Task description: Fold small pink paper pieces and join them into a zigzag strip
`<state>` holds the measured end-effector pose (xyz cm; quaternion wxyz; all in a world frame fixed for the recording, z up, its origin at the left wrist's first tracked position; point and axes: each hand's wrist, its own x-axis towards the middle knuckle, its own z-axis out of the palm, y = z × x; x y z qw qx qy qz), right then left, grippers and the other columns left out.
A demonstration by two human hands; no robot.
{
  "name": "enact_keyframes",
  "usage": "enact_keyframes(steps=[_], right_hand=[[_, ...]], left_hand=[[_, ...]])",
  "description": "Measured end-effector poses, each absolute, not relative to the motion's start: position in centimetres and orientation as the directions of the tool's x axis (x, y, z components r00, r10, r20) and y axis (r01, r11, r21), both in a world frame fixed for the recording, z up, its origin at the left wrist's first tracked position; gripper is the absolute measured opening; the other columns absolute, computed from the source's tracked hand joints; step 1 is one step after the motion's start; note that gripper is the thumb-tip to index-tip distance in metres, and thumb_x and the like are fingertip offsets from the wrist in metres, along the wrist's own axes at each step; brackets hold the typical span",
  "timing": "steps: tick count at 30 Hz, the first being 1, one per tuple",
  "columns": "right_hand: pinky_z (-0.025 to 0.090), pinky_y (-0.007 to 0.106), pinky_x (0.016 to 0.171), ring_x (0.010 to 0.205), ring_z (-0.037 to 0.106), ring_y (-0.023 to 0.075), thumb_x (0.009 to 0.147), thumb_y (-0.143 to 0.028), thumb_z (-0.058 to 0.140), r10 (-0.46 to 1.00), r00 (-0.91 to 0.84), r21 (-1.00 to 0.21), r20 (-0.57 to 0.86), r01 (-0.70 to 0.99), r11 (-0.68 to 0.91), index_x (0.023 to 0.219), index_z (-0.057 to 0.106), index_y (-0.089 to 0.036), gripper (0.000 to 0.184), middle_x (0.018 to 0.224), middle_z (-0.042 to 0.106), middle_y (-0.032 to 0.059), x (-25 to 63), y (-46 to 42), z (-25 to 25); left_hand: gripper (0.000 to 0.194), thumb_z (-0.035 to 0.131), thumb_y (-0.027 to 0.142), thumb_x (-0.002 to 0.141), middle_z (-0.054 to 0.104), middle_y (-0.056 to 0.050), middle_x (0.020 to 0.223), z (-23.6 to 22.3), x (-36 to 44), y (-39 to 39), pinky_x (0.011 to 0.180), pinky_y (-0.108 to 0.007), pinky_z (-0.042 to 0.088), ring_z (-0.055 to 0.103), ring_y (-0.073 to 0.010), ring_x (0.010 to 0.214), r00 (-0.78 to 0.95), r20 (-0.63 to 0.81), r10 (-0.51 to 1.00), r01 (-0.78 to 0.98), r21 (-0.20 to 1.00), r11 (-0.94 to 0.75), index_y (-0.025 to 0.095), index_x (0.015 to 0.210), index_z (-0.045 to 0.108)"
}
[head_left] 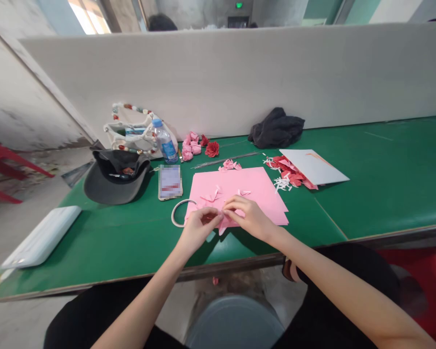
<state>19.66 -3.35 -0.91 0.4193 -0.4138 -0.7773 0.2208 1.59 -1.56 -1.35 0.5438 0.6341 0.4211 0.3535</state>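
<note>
My left hand (199, 224) and my right hand (250, 216) meet over the near edge of a stack of pink paper sheets (254, 186) on the green table (131, 237). Both pinch a small folded piece of pink paper (223, 224) between their fingertips. Small pink folded bits (210, 197) lie on the sheets just beyond my fingers. A white ring of tape (178, 213) sits beside my left hand.
At the back stand pink and red paper roses (199, 145), thin wire stems (225, 160), a water bottle (165, 140), a beaded white bag (131, 131), a dark cap (116, 179), a phone (170, 182), dark cloth (276, 127), red and white scraps (288, 175), a white sheet (314, 166). A white case (39, 237) lies left.
</note>
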Motion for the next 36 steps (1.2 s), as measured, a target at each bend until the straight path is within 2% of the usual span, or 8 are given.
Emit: enact_keyframes(steps=[4, 11, 15, 18, 23, 29, 36], right_hand=[[0.049, 0.031, 0.081, 0.085, 0.061, 0.0158, 0.088, -0.019, 0.055, 0.852, -0.315, -0.745, 0.417, 0.418, 0.52, 0.082, 0.066, -0.018, 0.012, 0.087, 0.064, 0.0046, 19.9, -3.2, -0.6], [0.048, 0.031, 0.083, 0.087, 0.061, 0.016, 0.087, -0.019, 0.055, 0.857, -0.321, -0.767, 0.403, 0.393, 0.507, 0.083, 0.068, -0.017, 0.014, 0.089, 0.065, 0.0058, 20.1, -3.0, -0.6], [0.051, 0.029, 0.077, 0.081, 0.063, 0.0156, 0.083, -0.021, 0.061, 0.929, -0.225, -0.885, 0.293, 0.304, 0.353, 0.079, 0.069, -0.015, 0.011, 0.086, 0.066, 0.0056, 19.8, -2.9, -0.9], [0.053, 0.029, 0.073, 0.077, 0.064, 0.0155, 0.08, -0.025, 0.064, 0.953, -0.169, -0.919, 0.253, 0.265, 0.291, 0.078, 0.069, -0.015, 0.012, 0.083, 0.066, 0.0054, 19.3, -3.1, -1.1], [0.054, 0.029, 0.072, 0.081, 0.065, 0.0175, 0.078, -0.029, 0.067, 0.937, -0.124, -0.879, 0.327, 0.324, 0.349, 0.074, 0.07, -0.017, 0.014, 0.082, 0.067, 0.006, 19.0, -3.5, -1.3], [0.054, 0.028, 0.072, 0.078, 0.065, 0.0162, 0.08, -0.024, 0.064, 0.935, -0.136, -0.864, 0.327, 0.359, 0.354, 0.074, 0.07, -0.017, 0.011, 0.081, 0.068, 0.0051, 19.1, -3.6, -0.7], [0.051, 0.031, 0.079, 0.086, 0.064, 0.018, 0.083, -0.02, 0.062, 0.873, -0.21, -0.738, 0.44, 0.47, 0.485, 0.075, 0.067, -0.017, 0.01, 0.082, 0.067, 0.0051, 19.0, -3.7, -1.1]], left_hand=[[0.023, 0.069, 0.034, 0.073, 0.068, -0.005, 0.076, -1.4, 1.5, -1.5, 0.068, -0.026, 0.051, 0.064, -0.0159, 0.07, 0.416, -0.016, 0.909, 0.157, 0.986, -0.054, 0.013, 0.081, 0.067], [0.025, 0.07, 0.035, 0.072, 0.069, -0.005, 0.077, -1.6, 1.3, -1.4, 0.068, -0.026, 0.052, 0.064, -0.0162, 0.07, 0.433, -0.039, 0.9, 0.152, 0.988, -0.031, 0.013, 0.081, 0.068], [0.026, 0.07, 0.036, 0.072, 0.07, -0.006, 0.08, -1.3, 1.3, -1.6, 0.07, -0.027, 0.052, 0.065, -0.0174, 0.072, 0.434, -0.041, 0.9, 0.146, 0.989, -0.025, 0.013, 0.083, 0.069], [0.025, 0.07, 0.035, 0.072, 0.07, -0.007, 0.081, -1.2, 1.4, -1.7, 0.074, -0.03, 0.053, 0.066, -0.0187, 0.074, 0.429, -0.032, 0.903, 0.156, 0.987, -0.039, 0.012, 0.083, 0.069], [0.024, 0.07, 0.034, 0.071, 0.071, -0.007, 0.08, -1.5, 1.5, -1.7, 0.074, -0.031, 0.054, 0.067, -0.0196, 0.074, 0.401, -0.02, 0.916, 0.162, 0.986, -0.049, 0.012, 0.082, 0.069], [0.025, 0.07, 0.034, 0.072, 0.071, -0.007, 0.082, -1.4, 1.6, -1.8, 0.074, -0.031, 0.053, 0.067, -0.0198, 0.076, 0.396, -0.022, 0.918, 0.171, 0.984, -0.051, 0.012, 0.083, 0.069], [0.022, 0.068, 0.033, 0.072, 0.07, -0.007, 0.075, -1.2, 1.7, -2.0, 0.068, -0.028, 0.052, 0.065, -0.0187, 0.07, 0.389, -0.012, 0.921, 0.217, 0.973, -0.079, 0.011, 0.078, 0.069]])
